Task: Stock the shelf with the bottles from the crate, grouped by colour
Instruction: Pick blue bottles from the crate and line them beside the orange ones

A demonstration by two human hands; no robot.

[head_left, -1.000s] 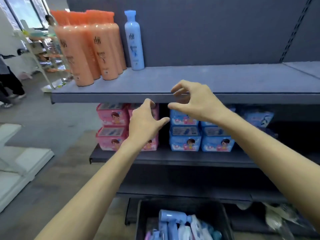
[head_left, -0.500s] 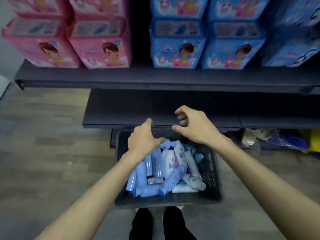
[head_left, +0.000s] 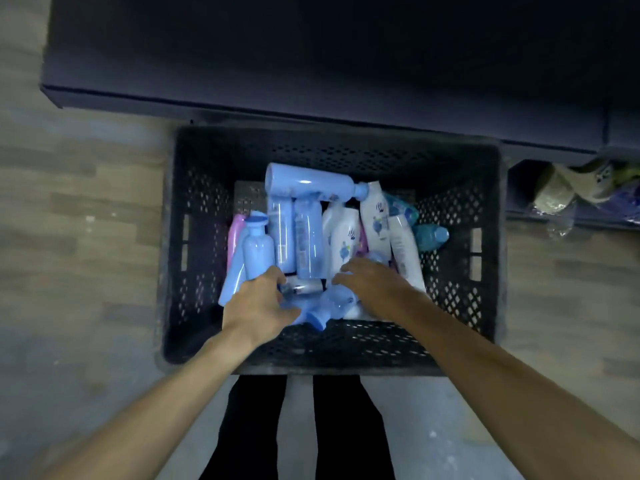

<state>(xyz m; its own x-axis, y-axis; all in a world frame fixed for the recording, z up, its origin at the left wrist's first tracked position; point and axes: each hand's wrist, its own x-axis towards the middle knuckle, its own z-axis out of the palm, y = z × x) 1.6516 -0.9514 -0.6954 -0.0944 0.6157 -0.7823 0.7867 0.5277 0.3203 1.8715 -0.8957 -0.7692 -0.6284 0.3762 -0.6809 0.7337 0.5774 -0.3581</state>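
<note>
A black perforated crate [head_left: 332, 351] stands on the floor below me, holding several bottles. Most are light blue; one blue bottle [head_left: 308, 183] lies across the far end and another [head_left: 256, 251] leans at the left. White bottles [head_left: 344, 237] lie at the centre right, a pink one [head_left: 234, 233] sits at the left wall and a teal one [head_left: 427, 235] at the right. Both my hands are inside the crate. My left hand [head_left: 258, 303] has thumb and fingers on either side of a blue bottle [head_left: 332, 303] lying at the near end. My right hand [head_left: 370, 282] hovers over that bottle, fingers spread.
The dark bottom shelf [head_left: 311, 64] juts out just beyond the crate. Loose bagged goods [head_left: 554, 192] lie under the shelving at the right. My dark trouser legs [head_left: 252, 427] stand against the crate's near wall, with wood-look floor on both sides.
My view has dropped from the top shelf down to the crate. Both empty hands came down from the shelf edge into the crate, onto the near blue bottle.
</note>
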